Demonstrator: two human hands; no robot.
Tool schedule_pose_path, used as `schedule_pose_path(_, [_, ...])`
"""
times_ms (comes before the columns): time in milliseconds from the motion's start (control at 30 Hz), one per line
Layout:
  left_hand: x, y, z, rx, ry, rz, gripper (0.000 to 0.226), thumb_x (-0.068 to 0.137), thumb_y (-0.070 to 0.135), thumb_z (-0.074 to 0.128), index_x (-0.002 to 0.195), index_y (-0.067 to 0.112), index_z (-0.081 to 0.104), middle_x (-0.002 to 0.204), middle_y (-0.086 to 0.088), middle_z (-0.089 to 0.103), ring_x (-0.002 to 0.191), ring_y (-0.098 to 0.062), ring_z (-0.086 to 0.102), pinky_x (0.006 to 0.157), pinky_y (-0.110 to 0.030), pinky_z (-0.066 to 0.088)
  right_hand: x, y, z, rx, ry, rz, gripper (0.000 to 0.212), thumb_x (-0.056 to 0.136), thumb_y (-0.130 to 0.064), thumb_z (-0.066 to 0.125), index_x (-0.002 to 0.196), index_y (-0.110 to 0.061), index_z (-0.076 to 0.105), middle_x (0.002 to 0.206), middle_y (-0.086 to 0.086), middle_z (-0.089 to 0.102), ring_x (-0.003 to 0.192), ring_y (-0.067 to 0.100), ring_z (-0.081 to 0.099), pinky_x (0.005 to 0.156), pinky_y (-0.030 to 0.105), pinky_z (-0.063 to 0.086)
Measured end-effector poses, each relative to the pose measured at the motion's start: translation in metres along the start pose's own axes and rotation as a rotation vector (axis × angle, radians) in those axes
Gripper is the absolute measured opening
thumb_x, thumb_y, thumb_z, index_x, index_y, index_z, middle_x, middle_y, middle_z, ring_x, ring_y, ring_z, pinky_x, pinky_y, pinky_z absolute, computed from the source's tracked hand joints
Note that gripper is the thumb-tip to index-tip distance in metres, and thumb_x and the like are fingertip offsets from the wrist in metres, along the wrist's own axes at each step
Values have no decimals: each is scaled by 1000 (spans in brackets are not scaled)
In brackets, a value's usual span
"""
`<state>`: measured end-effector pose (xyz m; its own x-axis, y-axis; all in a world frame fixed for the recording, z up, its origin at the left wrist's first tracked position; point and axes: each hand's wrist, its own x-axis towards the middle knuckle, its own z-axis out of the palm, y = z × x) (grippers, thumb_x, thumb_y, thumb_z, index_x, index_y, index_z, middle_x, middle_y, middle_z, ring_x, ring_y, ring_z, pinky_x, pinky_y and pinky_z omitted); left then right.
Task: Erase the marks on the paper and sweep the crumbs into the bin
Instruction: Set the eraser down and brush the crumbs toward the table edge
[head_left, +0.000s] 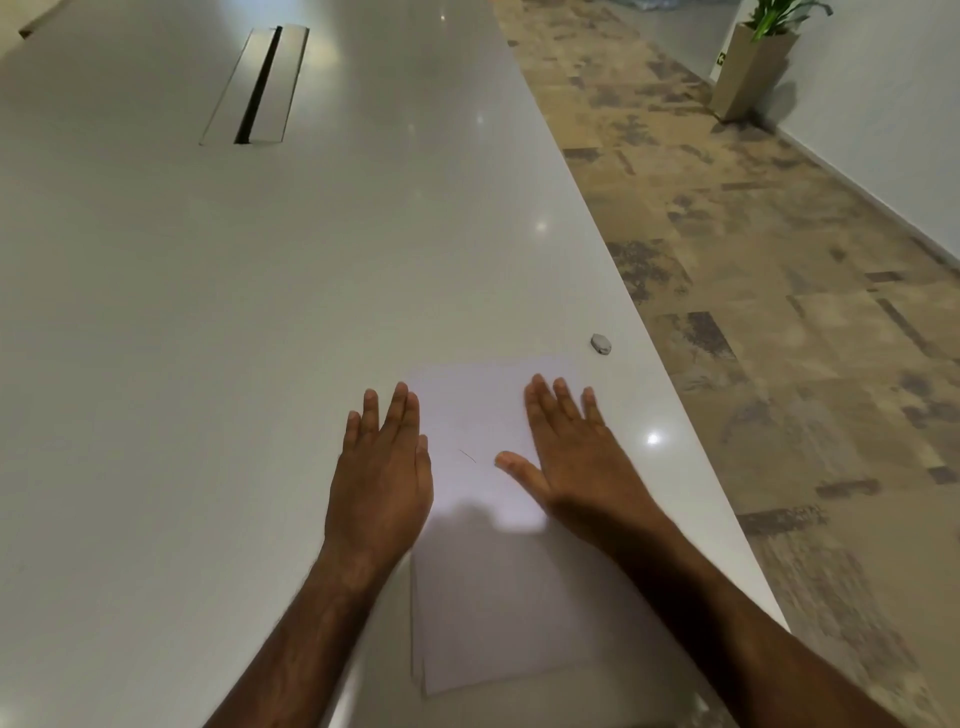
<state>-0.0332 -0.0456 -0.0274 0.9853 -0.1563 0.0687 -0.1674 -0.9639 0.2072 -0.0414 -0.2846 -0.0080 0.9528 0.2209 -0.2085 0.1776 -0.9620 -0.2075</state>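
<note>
A white sheet of paper lies on the white table, close to its right edge. A short faint pencil mark shows near the paper's middle. My left hand rests flat, palm down, over the paper's left edge with fingers extended. Flat on the right part of the sheet lies my right hand, thumb spread toward the mark. A small grey eraser sits on the table just beyond the paper's far right corner, apart from both hands. No bin is in view.
The table's right edge runs diagonally beside the paper, with patterned brown floor beyond. A cable slot with a metal lid sits in the table far ahead. A potted plant in a tall beige planter stands at the far wall.
</note>
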Motion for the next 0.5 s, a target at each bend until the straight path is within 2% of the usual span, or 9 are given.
schedule_pose_path(167, [0, 0, -1, -23, -2, -6, 54, 107, 24, 35, 159, 7, 30, 167, -6, 24, 156, -31, 13, 127, -47, 16, -15, 21, -9, 13, 33, 63, 97, 98, -82, 4, 167, -20, -20, 172, -7, -33, 159, 12, -30, 129, 35, -21])
schedule_pose_path(267, [0, 2, -2, -31, -2, -9, 54, 108, 25, 33, 159, 8, 29, 167, -5, 23, 157, -30, 11, 127, -46, 15, -17, 0, -10, 100, 14, -43, 92, 100, -79, 14, 168, -25, -18, 171, -12, -31, 158, 10, -32, 132, 37, -16])
schedule_pose_path(300, [0, 1, -3, -32, -5, -11, 54, 108, 26, 32, 159, 9, 29, 168, -4, 22, 157, -29, 10, 127, -46, 14, -18, -9, -6, 97, 25, -112, 91, 101, -79, 15, 169, -25, -13, 173, -11, -25, 159, 12, -29, 133, 39, -13])
schedule_pose_path(367, [-1, 2, -2, -26, -1, -12, 55, 108, 28, 30, 160, 10, 28, 168, -4, 22, 157, -28, 9, 127, -45, 14, -21, -19, 10, 39, 70, -254, 88, 105, -76, 19, 172, -19, 8, 178, -5, -2, 164, 17, -14, 135, 44, -2])
schedule_pose_path(433, [-1, 1, -2, -25, 2, -12, 55, 108, 28, 29, 160, 10, 27, 168, -4, 22, 157, -27, 8, 127, -44, 14, -22, -21, 20, 3, 102, -295, 85, 108, -73, 22, 170, -15, 22, 177, -1, 14, 166, 22, -1, 135, 49, 7])
schedule_pose_path(500, [-1, 1, -1, -23, 10, -5, 54, 108, 27, 30, 159, 9, 29, 167, -5, 24, 157, -29, 11, 127, -46, 15, -18, -12, 15, 9, 75, -210, 89, 104, -78, 15, 171, -20, 6, 178, -5, -1, 164, 20, -14, 135, 47, -1])
